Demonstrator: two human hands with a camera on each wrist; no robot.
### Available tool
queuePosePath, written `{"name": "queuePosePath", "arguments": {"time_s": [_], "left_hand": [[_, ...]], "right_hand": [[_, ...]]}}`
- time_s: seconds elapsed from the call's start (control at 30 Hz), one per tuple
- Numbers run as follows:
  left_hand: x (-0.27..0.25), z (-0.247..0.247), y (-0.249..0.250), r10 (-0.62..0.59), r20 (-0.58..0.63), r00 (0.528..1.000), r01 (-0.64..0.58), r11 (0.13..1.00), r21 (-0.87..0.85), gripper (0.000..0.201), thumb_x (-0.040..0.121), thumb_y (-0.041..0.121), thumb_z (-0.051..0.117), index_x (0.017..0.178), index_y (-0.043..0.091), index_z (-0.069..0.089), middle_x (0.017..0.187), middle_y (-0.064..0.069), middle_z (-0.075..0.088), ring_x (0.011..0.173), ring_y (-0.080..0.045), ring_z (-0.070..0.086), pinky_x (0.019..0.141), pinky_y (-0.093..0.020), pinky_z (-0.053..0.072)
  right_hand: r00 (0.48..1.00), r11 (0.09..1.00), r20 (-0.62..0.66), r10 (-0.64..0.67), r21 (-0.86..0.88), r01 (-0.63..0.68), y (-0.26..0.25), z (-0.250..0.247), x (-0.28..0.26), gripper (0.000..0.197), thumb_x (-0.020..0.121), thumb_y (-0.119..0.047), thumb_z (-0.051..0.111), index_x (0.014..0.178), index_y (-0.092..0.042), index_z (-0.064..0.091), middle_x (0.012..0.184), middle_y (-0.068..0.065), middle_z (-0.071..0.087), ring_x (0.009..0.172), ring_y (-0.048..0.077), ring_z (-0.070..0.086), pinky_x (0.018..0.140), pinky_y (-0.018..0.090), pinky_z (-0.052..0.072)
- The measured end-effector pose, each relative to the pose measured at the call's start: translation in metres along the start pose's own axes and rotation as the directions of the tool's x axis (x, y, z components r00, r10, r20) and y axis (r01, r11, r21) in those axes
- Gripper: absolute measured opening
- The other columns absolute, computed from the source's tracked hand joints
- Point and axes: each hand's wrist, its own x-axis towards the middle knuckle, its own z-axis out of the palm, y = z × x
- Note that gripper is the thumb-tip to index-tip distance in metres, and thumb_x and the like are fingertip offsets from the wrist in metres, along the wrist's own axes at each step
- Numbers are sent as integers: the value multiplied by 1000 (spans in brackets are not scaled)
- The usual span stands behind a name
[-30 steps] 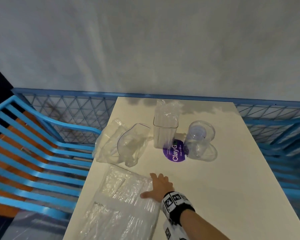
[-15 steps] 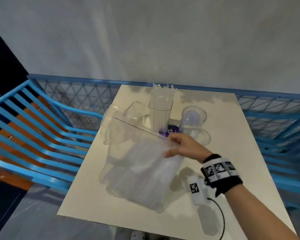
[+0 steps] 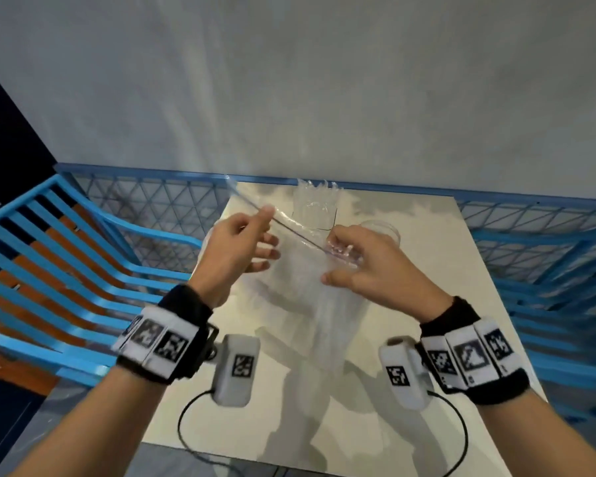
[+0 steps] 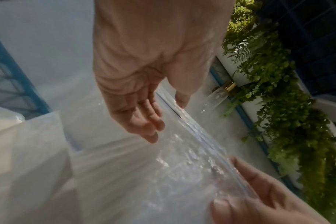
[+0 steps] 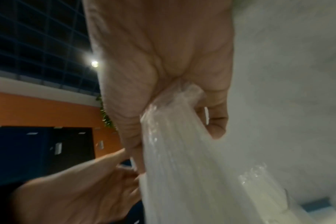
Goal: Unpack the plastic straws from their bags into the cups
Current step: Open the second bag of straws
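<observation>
A clear plastic bag of straws (image 3: 307,297) hangs in the air over the white table (image 3: 434,304). My left hand (image 3: 267,218) pinches the bag's top edge between thumb and fingers. My right hand (image 3: 338,259) grips the top right corner, bunching the plastic. In the left wrist view the bag's sealed edge (image 4: 197,136) runs between the thumb and fingers of my left hand (image 4: 169,112). The right wrist view shows my right hand (image 5: 176,133) closed round the bag (image 5: 182,174). Behind the bag stands a square clear cup (image 3: 315,210) with straws, and a round clear cup (image 3: 386,228), partly hidden.
Blue mesh railing (image 3: 152,201) runs behind the table and along its right side. A blue slatted bench (image 3: 66,270) stands at the left. Cables from the wrist cameras (image 3: 234,370) hang over the table's near edge. A grey wall rises behind.
My right hand, first flat on the bag lying on the table, has lifted it upright. My left hand has come in and taken the bag's top edge.
</observation>
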Motion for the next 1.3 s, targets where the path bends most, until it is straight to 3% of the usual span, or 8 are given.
{"name": "queuePosePath", "arguments": {"time_s": [0.1,0.23,0.43,0.6,0.77,0.93,1.13,1.3], "left_hand": [[12,17,15,-2,-18,1000,2,1000,16,53,82,58,63,104,10,61,79,0,64,60,-10,62,55,-24,51],[19,26,22,73,66,995,-87,966,245,27,87,28,69,99,4,65,80,-6,65,67,-14,61,51,-17,50],[11,9,22,28,245,969,-93,961,260,13,91,4,63,99,-1,70,88,-12,73,76,-19,70,66,-26,60],[0,9,20,124,190,974,-169,956,240,11,90,7,64,97,3,72,81,-9,69,70,-14,64,63,-21,56],[-8,22,8,192,127,973,-219,942,253,10,90,9,64,87,13,72,73,-7,70,66,-14,62,69,-32,55],[-22,34,-7,288,44,957,-287,903,319,9,91,15,62,87,17,70,75,2,68,71,-10,62,66,-21,47],[-31,33,-12,227,251,941,-286,931,229,15,83,10,71,98,13,74,85,-2,76,80,-15,72,73,-26,57],[-33,29,-11,230,356,906,-330,910,251,25,89,11,57,104,19,75,90,3,77,86,-14,73,88,-34,57]], "right_hand": [[995,984,12,-100,-147,100,-15,15,-15,20,84,-27,64,95,-27,47,93,-4,47,84,17,49,71,40,47],[986,939,76,-146,-305,162,-26,31,-32,25,90,-34,57,107,-23,43,103,-1,42,87,21,49,67,40,49],[940,999,342,15,-44,0,-17,17,-31,36,87,-55,56,109,-27,59,105,-9,61,85,4,59,73,15,47],[990,967,52,130,213,-139,-12,1,-9,22,90,-35,61,107,-21,63,84,-4,68,75,14,68,71,28,53],[960,871,-67,273,441,-216,-24,23,3,24,92,-34,60,104,-14,58,92,6,71,78,21,72,71,36,57],[917,810,-148,370,535,-240,-26,41,2,27,92,-37,59,94,-11,55,87,6,69,70,16,70,67,34,59],[866,825,-290,407,525,-212,-18,40,-4,8,90,-12,54,86,-7,58,86,17,68,61,19,64,59,31,57],[878,844,-265,399,481,-239,-21,32,-13,19,90,-24,62,89,-5,62,78,13,70,58,17,65,53,21,54]]}}
